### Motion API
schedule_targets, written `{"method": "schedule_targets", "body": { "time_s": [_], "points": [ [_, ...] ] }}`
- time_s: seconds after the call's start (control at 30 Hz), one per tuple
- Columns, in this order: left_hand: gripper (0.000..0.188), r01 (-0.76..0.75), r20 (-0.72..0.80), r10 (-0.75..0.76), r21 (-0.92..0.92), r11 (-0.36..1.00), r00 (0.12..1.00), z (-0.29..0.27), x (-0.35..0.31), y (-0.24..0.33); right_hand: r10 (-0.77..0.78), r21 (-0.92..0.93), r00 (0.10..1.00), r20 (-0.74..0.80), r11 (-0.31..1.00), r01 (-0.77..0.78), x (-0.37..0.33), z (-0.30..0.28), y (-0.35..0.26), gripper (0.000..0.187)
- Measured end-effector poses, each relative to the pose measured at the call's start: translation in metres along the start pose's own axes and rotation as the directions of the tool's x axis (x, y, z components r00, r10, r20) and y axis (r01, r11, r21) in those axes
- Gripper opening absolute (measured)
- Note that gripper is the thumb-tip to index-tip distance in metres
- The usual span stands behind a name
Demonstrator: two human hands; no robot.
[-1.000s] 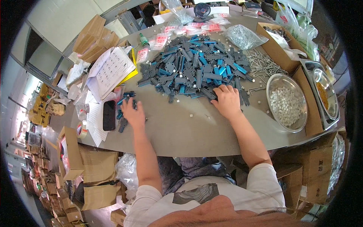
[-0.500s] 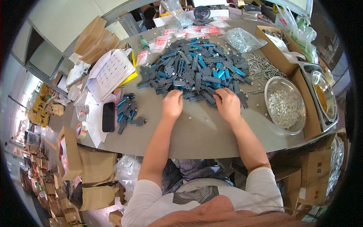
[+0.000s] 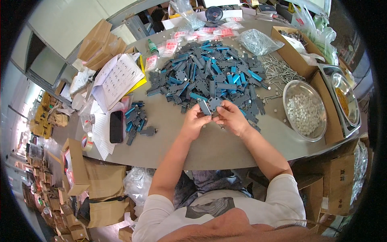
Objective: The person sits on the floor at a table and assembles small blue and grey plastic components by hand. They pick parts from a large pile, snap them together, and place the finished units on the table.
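Just in front of a large heap of dark grey and blue plastic parts (image 3: 201, 66), my two hands are close together. My left hand (image 3: 195, 123) is closed on a dark grey bar-shaped part (image 3: 204, 107), held tilted between thumb and fingers. Pinched in my right hand (image 3: 232, 117) is a dark grey flat plate-like part (image 3: 215, 105) with lobed edges. The two parts sit side by side; whether they are joined, I cannot tell. To the left lies a smaller pile of similar parts (image 3: 135, 117).
A steel bowl of small white pieces (image 3: 305, 111) and scattered metal hex keys (image 3: 278, 69) are at the right, near an open cardboard box (image 3: 318, 72). Left are a black phone (image 3: 116, 126) and printed sheets (image 3: 117, 82). Clear plastic bags (image 3: 259, 42) lie behind.
Both hands have come away from the heap's near edge and together towards me, each now holding a dark grey part up in view.
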State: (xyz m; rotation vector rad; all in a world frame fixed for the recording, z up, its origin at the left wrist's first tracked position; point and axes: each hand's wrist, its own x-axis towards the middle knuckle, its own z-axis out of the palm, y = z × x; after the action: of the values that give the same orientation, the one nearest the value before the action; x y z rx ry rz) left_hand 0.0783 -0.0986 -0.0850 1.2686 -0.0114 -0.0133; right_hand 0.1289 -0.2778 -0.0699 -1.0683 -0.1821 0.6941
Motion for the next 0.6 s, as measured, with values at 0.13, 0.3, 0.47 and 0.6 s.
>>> {"method": "schedule_targets", "body": {
  "time_s": [0.13, 0.3, 0.47, 0.6],
  "points": [
    [0.037, -0.100, -0.021, 0.103, 0.105, 0.989, 0.994, 0.010, 0.001, -0.005, -0.082, -0.131, 0.997, 0.011, 0.988, 0.082, -0.003, -0.002, -0.001, 0.013],
    [0.051, -0.209, 0.033, 0.208, 0.299, 0.931, 0.977, 0.019, -0.002, -0.017, -0.076, -0.283, 0.997, 0.031, 0.956, 0.082, 0.000, 0.000, 0.004, 0.014],
    [0.052, -0.215, 0.100, 0.204, 0.118, 0.969, 0.974, 0.017, -0.001, -0.015, -0.122, -0.154, 0.992, 0.030, 0.980, 0.125, 0.000, 0.002, 0.007, 0.016],
    [0.042, -0.252, 0.051, 0.249, 0.086, 0.964, 0.967, 0.030, -0.007, -0.004, -0.094, -0.289, 0.994, -0.054, 0.954, 0.075, -0.006, 0.011, -0.001, 0.023]
  ]
}}
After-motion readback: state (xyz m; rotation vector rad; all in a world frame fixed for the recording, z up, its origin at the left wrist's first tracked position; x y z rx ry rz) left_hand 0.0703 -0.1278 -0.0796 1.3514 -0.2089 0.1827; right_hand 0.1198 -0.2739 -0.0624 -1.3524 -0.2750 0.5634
